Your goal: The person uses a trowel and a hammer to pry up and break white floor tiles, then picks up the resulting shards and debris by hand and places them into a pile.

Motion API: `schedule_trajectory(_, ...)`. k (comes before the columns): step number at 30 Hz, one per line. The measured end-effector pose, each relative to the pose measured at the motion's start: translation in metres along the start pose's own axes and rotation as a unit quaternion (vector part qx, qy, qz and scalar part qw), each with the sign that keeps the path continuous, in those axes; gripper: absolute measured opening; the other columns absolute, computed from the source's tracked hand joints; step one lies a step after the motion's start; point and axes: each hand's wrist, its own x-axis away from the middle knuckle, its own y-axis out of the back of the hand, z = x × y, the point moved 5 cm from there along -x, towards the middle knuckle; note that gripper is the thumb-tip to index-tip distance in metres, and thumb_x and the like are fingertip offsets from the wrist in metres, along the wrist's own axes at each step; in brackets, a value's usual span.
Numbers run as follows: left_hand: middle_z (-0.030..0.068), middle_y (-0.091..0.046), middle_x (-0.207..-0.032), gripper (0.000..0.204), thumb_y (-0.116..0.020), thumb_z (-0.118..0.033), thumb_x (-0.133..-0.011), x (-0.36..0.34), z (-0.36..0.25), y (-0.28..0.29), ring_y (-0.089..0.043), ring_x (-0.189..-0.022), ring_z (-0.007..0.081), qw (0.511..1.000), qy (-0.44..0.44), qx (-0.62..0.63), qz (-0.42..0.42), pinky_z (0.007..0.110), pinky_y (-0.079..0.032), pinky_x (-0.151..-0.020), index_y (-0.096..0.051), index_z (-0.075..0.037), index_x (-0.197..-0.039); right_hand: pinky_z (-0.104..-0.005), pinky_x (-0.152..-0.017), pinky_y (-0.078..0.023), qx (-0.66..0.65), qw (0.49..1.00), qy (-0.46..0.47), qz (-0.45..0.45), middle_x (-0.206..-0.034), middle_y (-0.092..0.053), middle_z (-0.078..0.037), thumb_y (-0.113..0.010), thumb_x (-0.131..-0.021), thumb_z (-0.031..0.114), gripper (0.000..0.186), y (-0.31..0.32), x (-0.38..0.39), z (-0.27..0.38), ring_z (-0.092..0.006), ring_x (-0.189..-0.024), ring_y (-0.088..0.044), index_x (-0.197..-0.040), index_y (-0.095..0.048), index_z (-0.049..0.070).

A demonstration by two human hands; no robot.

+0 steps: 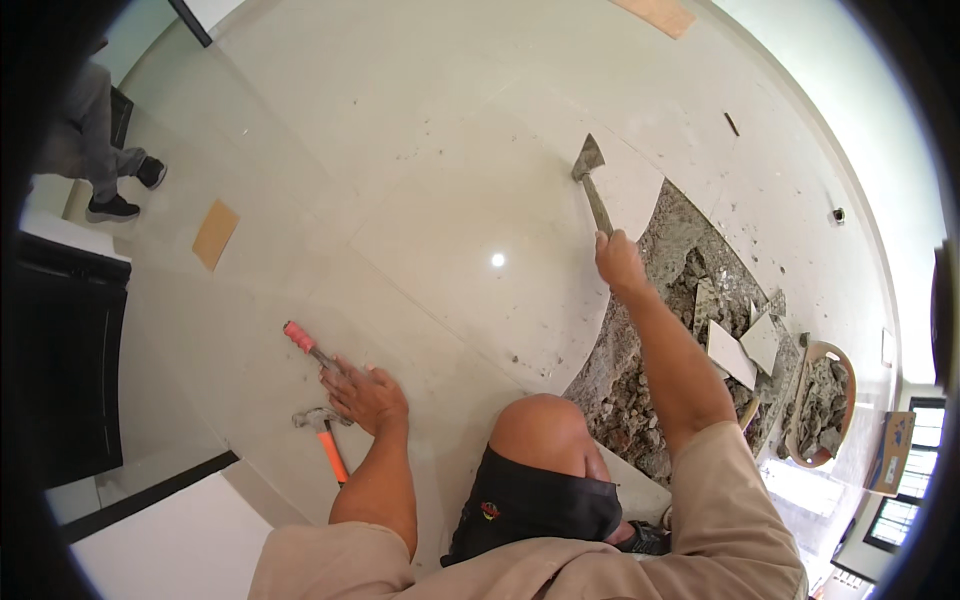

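My right hand (pixel 621 262) is closed around the handle of a dusty hatchet-like tool (pixel 589 160). Its triangular grey head lies over a pale floor tile (pixel 625 185), close to the edge of a broken-out patch (pixel 690 245). At lower left, my left hand (pixel 368 394) rests palm down on the floor with its fingers spread. They cover the metal shaft of a tool with a red grip (pixel 298 336); its far end is hidden beneath the hand. Beside my left forearm lies a claw hammer (pixel 331 450) with an orange handle.
Rubble and broken tile pieces (pixel 732 353) fill the patch. A tub of debris (pixel 825 412) stands at right, next to a cardboard box (pixel 892 455). Another person's legs (pixel 100 150) show at upper left, near a cardboard piece (pixel 215 235). My bent knee (pixel 543 430) borders the patch.
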Motion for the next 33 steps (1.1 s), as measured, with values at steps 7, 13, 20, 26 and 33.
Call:
schedule_trajectory(7, 0.0201, -0.015, -0.172, 0.067, -0.041, -0.036, -0.106, -0.007, 0.003, 0.006, -0.015, -0.160, 0.0321, 1.000, 0.007, -0.015, 0.004, 0.051, -0.015, -0.128, -0.022, -0.012, -0.166, -0.0599, -0.076, -0.056, -0.128, 0.991, 0.010, -0.041, -0.093, -0.068, -0.038, -0.049, -0.108, 0.038, 0.047, 0.000, 0.005, 0.048, -0.0578, -0.089, -0.067, -0.107, -0.058, -0.008)
schedule_trajectory(13, 0.0205, -0.015, -0.172, 0.068, -0.042, -0.036, -0.106, -0.010, 0.014, 0.010, -0.013, -0.160, 0.0319, 1.000, 0.003, -0.013, 0.000, 0.051, -0.014, -0.128, -0.021, -0.011, -0.166, -0.0622, -0.083, -0.053, -0.108, 0.991, 0.019, 0.081, -0.096, -0.067, -0.039, -0.050, -0.107, 0.038, 0.043, -0.007, 0.004, 0.087, -0.0582, -0.094, -0.066, -0.106, -0.054, -0.005)
schedule_trajectory(20, 0.0214, -0.018, -0.171, 0.068, -0.042, -0.035, -0.106, -0.006, 0.008, 0.005, -0.015, -0.159, 0.0346, 1.000, 0.004, -0.008, 0.006, 0.051, -0.013, -0.127, -0.022, -0.009, -0.166, -0.0614, -0.081, -0.055, -0.043, 0.992, 0.074, 0.087, -0.097, -0.067, -0.039, -0.051, -0.107, 0.038, 0.046, -0.023, 0.014, 0.099, -0.0573, -0.094, -0.066, -0.107, -0.055, -0.008)
schedule_trajectory(26, 0.0216, -0.016, -0.172, 0.069, -0.043, -0.035, -0.105, -0.008, 0.011, -0.001, -0.015, -0.160, 0.0337, 1.000, -0.003, -0.005, -0.015, 0.051, -0.014, -0.127, -0.022, -0.009, -0.166, -0.0596, -0.078, -0.056, -0.063, 0.994, 0.058, 0.075, -0.094, -0.068, -0.038, -0.051, -0.108, 0.036, 0.043, -0.033, 0.033, 0.109, -0.0563, -0.090, -0.067, -0.103, -0.055, -0.007)
schedule_trajectory(33, 0.0220, -0.014, -0.172, 0.070, -0.041, -0.036, -0.105, -0.008, 0.015, 0.008, -0.015, -0.160, 0.0328, 1.000, 0.006, -0.010, 0.018, 0.051, -0.013, -0.127, -0.020, -0.010, -0.166, -0.0608, -0.074, -0.055, -0.056, 0.987, 0.117, 0.093, -0.086, -0.068, -0.035, -0.053, -0.107, 0.036, 0.040, -0.026, 0.062, 0.131, -0.0559, -0.084, -0.067, -0.102, -0.053, -0.003)
